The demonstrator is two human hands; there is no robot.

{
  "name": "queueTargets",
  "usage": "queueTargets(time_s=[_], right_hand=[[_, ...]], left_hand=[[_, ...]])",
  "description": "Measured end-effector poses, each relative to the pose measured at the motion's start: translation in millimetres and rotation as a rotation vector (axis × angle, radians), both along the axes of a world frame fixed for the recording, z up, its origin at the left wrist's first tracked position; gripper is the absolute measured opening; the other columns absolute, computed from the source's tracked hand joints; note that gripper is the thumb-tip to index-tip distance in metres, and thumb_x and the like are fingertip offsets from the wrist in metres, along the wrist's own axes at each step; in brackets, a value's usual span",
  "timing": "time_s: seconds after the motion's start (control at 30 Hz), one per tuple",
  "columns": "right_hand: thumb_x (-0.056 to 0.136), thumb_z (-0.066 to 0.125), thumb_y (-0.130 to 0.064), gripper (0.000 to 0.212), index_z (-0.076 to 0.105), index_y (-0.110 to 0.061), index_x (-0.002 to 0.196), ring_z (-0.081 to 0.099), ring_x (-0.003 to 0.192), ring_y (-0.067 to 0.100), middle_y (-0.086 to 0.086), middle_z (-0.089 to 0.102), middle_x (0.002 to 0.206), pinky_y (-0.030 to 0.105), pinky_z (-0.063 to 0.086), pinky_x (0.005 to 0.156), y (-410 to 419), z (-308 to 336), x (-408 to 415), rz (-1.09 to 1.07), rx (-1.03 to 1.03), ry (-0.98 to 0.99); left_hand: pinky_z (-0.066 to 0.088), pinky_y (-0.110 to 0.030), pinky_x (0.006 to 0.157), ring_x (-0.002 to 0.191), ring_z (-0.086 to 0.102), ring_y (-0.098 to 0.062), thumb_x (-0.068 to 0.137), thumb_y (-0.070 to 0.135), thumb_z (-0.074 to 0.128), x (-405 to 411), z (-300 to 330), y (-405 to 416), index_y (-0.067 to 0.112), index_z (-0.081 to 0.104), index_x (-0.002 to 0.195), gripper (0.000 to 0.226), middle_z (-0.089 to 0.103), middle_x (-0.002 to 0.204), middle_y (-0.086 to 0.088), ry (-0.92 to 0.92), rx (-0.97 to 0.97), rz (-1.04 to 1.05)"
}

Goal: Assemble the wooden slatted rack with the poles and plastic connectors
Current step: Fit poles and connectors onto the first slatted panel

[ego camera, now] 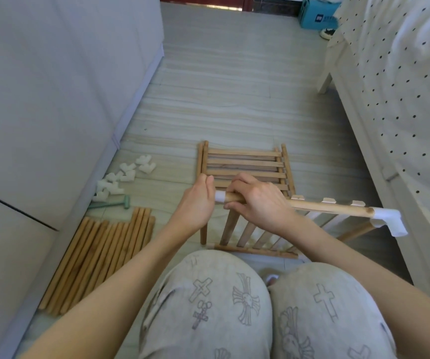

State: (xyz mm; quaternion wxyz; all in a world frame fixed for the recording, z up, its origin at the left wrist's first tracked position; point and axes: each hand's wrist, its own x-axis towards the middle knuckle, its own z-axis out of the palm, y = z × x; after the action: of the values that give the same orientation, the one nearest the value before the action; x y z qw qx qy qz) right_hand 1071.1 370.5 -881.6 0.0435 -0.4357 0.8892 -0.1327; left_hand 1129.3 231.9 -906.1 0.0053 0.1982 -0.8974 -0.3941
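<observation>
A pale striped tile floor [234, 94] runs up the frame between a grey cabinet [53, 86] on the left and a polka-dot bed cover [403, 86] on the right. At centre, the right hand [258, 200] curls round a wooden pole [330, 207] whose long axis runs nearly level from frame centre out to the right, where a white plastic connector [392, 218] already caps its far end. The left hand [198, 203] pinches a second white connector [219, 196] at the pole's near end, directly left of the right hand and touching it; pressing it on would mean pushing rightward along the pole. A slatted panel [245, 234] hangs below the pole, another slatted panel [245, 167] lies flat on the floor beyond the hands. Spare poles [100, 257] lie lower left, loose connectors [123, 177] and a green mallet [115, 203] above them.
</observation>
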Motion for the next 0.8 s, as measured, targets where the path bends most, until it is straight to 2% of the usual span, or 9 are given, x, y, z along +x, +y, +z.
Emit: queueTargets(time_s=[0.1, 0.2, 0.27, 0.33, 0.4, 0.47, 0.67, 0.73, 0.8], right_hand=[[0.082, 0.065, -0.044, 0.052, 0.052, -0.015, 0.123, 0.055, 0.102, 0.024, 0.001, 0.050, 0.121, 0.031, 0.037, 0.075, 6, 4, -9, 0.017, 0.082, 0.028], [0.078, 0.064, -0.055, 0.060, 0.052, -0.019, 0.124, 0.049, 0.115, 0.022, 0.000, 0.052, 0.122, 0.035, 0.039, 0.089, 25, 9, -19, -0.019, 0.139, 0.067], [0.077, 0.058, -0.064, 0.061, 0.053, -0.021, 0.120, 0.054, 0.108, 0.021, -0.003, 0.055, 0.117, 0.033, 0.042, 0.084, 39, 12, -27, -0.073, 0.237, 0.025], [0.076, 0.051, -0.070, 0.056, 0.057, -0.021, 0.102, 0.059, 0.094, 0.022, -0.002, 0.062, 0.104, 0.033, 0.044, 0.077, 50, 10, -31, -0.078, 0.313, -0.021], [0.080, 0.041, -0.072, 0.052, 0.050, -0.021, 0.076, 0.058, 0.080, 0.023, 0.001, 0.062, 0.084, 0.032, 0.044, 0.073, 56, 6, -30, -0.060, 0.367, 0.015], [0.083, 0.036, -0.071, 0.053, 0.043, -0.021, 0.068, 0.058, 0.076, 0.024, 0.001, 0.058, 0.074, 0.031, 0.042, 0.071, 56, 2, -32, -0.056, 0.365, 0.084], [0.077, 0.020, -0.074, 0.069, 0.058, -0.017, 0.065, 0.062, 0.064, 0.025, 0.004, 0.064, 0.065, 0.027, 0.031, 0.057, 61, -12, -40, -0.022, 0.245, 0.224], [0.081, 0.022, -0.071, 0.071, 0.059, -0.017, 0.054, 0.052, 0.043, 0.022, 0.002, 0.056, 0.049, 0.024, 0.027, 0.047, 62, -21, -43, -0.002, 0.176, 0.324], [0.082, 0.031, -0.064, 0.060, 0.043, -0.020, 0.043, 0.031, 0.032, 0.016, -0.002, 0.045, 0.038, 0.020, 0.022, 0.040, 62, -25, -45, 0.008, 0.078, 0.402]], left_hand=[[0.042, -0.032, 0.067, 0.080, 0.058, -0.021, 0.102, 0.035, 0.020, 2, 2, 0, 0.015, 0.044, 0.092, 0.032, 0.054, 0.082, -0.003, 0.025, 0.103, 0.000], [0.038, -0.019, 0.054, 0.065, 0.052, -0.010, 0.102, 0.027, 0.026, -1, 4, -6, 0.018, 0.048, 0.087, 0.029, 0.056, 0.079, -0.005, 0.039, 0.279, -0.008], [0.044, -0.021, 0.062, 0.068, 0.056, -0.011, 0.099, 0.023, 0.037, -2, 3, -15, 0.022, 0.055, 0.088, 0.022, 0.061, 0.083, -0.008, 0.030, 0.468, -0.060], [0.049, -0.033, 0.084, 0.092, 0.063, -0.014, 0.083, 0.029, 0.053, -3, -1, -26, 0.027, 0.063, 0.098, 0.018, 0.067, 0.100, -0.001, 0.021, 0.616, -0.168], [0.040, -0.042, 0.101, 0.113, 0.056, -0.010, 0.073, 0.037, 0.050, -7, -3, -29, 0.034, 0.065, 0.107, 0.038, 0.065, 0.116, 0.010, -0.013, 0.620, -0.324], [0.029, -0.048, 0.110, 0.123, 0.050, -0.012, 0.079, 0.037, 0.040, -13, -3, -25, 0.038, 0.068, 0.108, 0.040, 0.062, 0.123, 0.011, -0.031, 0.617, -0.433], [0.026, -0.040, 0.113, 0.129, 0.046, -0.013, 0.082, 0.039, 0.029, -21, -2, -28, 0.038, 0.064, 0.118, 0.049, 0.059, 0.129, 0.011, -0.012, 0.667, -0.614], [0.026, -0.037, 0.113, 0.129, 0.045, -0.010, 0.084, 0.038, 0.028, -21, -4, -26, 0.040, 0.061, 0.119, 0.048, 0.058, 0.130, 0.013, -0.013, 0.668, -0.650], [0.031, -0.030, 0.109, 0.123, 0.050, -0.008, 0.086, 0.034, 0.028, -20, -6, -21, 0.041, 0.066, 0.112, 0.047, 0.062, 0.123, 0.015, 0.042, 0.658, -0.611]])
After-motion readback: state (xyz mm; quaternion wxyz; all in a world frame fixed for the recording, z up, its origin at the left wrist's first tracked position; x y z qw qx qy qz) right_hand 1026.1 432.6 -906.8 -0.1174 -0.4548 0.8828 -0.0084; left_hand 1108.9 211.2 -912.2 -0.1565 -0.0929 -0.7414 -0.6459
